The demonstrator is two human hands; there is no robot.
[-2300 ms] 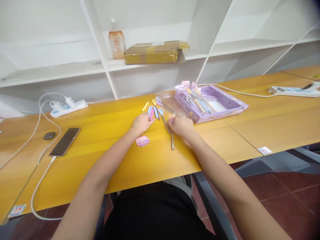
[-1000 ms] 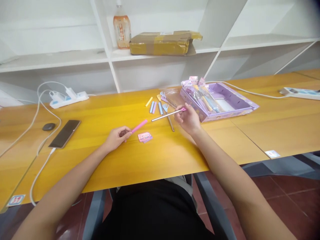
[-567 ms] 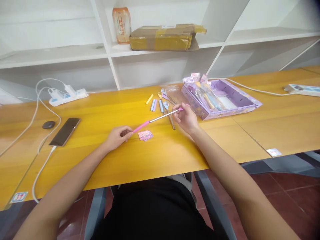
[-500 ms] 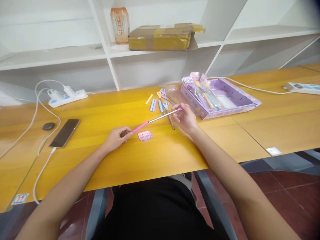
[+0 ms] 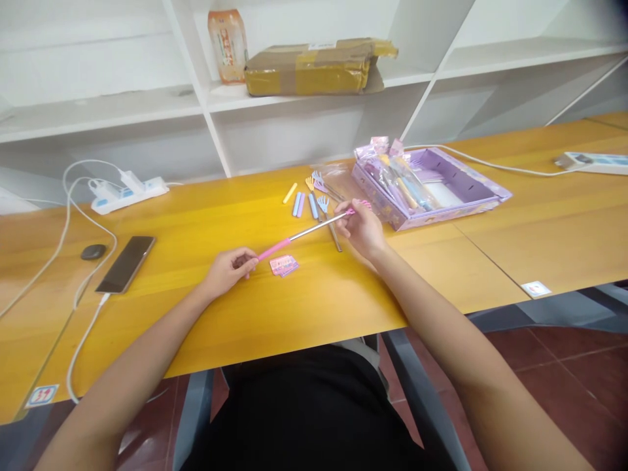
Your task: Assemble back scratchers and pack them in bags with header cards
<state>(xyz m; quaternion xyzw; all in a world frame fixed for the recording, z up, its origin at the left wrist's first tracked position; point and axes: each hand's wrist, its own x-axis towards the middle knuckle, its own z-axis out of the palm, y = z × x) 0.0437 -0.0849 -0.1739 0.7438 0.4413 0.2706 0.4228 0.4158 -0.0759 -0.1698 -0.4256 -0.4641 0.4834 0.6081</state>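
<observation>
A pink back scratcher (image 5: 318,227) with a metal rod stretches between my two hands above the table. My left hand (image 5: 231,269) pinches the end of its pink grip. At the other end, my right hand (image 5: 362,227) closes round it near the pink claw head, which partly shows past the fingers. Beyond lie several loose claw heads with rods, among them a blue claw (image 5: 323,204) and a yellow claw (image 5: 310,184). Short handle pieces rest beside them, including a yellow handle (image 5: 290,193) and a purple handle (image 5: 301,205). Small printed cards (image 5: 283,265) lie below the pink grip.
A purple box (image 5: 483,196) with plastic-wrapped scratchers stands at the right. To the left are a phone (image 5: 126,264) on a white cable, a black oval object (image 5: 93,252) and a power strip (image 5: 130,195). A taped carton (image 5: 314,69) sits on the shelf.
The view has shifted slightly. Both hands keep hold of the pink back scratcher in nearly the same pose, and a little more of the claw head shows past my right fingers.
</observation>
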